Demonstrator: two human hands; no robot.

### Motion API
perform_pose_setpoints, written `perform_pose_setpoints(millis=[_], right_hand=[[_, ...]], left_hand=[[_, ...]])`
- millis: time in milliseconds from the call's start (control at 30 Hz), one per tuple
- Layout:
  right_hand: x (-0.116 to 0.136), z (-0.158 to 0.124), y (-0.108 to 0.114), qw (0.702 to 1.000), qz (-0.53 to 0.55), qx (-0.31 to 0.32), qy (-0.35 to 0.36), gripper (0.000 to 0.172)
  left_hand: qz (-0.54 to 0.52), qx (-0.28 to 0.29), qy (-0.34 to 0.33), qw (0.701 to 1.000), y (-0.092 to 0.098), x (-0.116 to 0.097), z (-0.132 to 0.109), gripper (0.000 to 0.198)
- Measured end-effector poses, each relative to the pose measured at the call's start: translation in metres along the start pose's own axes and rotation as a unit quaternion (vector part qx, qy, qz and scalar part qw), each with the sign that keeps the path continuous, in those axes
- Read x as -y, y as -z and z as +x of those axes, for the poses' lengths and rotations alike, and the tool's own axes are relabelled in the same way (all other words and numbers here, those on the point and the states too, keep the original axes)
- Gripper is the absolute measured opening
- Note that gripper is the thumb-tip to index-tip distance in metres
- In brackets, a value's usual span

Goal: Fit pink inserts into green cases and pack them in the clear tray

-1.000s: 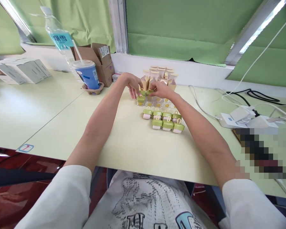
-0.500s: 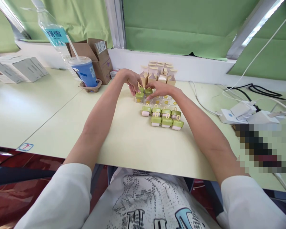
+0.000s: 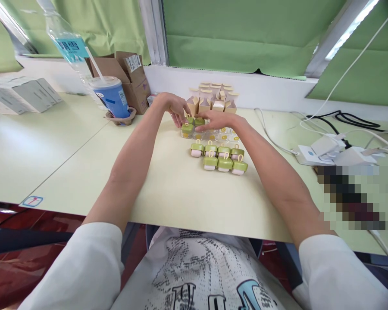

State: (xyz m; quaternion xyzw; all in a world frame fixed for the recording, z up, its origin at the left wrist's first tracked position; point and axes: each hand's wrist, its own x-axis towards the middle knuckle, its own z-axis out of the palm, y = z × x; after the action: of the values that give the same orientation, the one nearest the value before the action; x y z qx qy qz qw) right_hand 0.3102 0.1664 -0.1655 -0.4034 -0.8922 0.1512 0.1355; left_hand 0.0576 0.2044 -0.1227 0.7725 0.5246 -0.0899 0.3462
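Observation:
My left hand [image 3: 172, 106] curls its fingers down against the left side of a small green-lidded jar [image 3: 186, 128] and steadies it. Beside it, my right hand [image 3: 217, 120] lies flat with fingers stretched leftward, the fingertips resting on a second green-lidded jar [image 3: 199, 122]. Just under my right hand stand several clear open jars [image 3: 226, 137] with yellow contents. In front of them, two rows of closed green-lidded jars [image 3: 218, 157] with pink bases and yellow loops sit on the pale table [image 3: 181, 189].
Small tan paper boxes [image 3: 213, 100] stand behind the jars by the white sill. A blue cup with a straw [image 3: 111, 98], a water bottle [image 3: 69, 47] and a brown carton [image 3: 129, 79] are at the back left. White boxes [image 3: 22, 92] lie far left. Cables and white chargers [image 3: 326, 150] lie on the right.
My right hand has flattened and its fingers have slid left over the jar lid. My left hand stays at the jar's side. The view shifted slightly.

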Motion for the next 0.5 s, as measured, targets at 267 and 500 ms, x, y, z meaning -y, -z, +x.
perform_pose_setpoints(millis=[267, 500], right_hand=[[-0.029, -0.007, 0.031, 0.995, -0.057, 0.000, -0.081, 0.039], [-0.032, 0.004, 0.010, 0.997, -0.059, 0.014, -0.050, 0.034]], left_hand=[[0.000, -0.052, -0.005, 0.999, 0.004, -0.016, -0.015, 0.115], [0.050, -0.052, 0.013, 0.997, 0.005, -0.017, -0.012, 0.109]])
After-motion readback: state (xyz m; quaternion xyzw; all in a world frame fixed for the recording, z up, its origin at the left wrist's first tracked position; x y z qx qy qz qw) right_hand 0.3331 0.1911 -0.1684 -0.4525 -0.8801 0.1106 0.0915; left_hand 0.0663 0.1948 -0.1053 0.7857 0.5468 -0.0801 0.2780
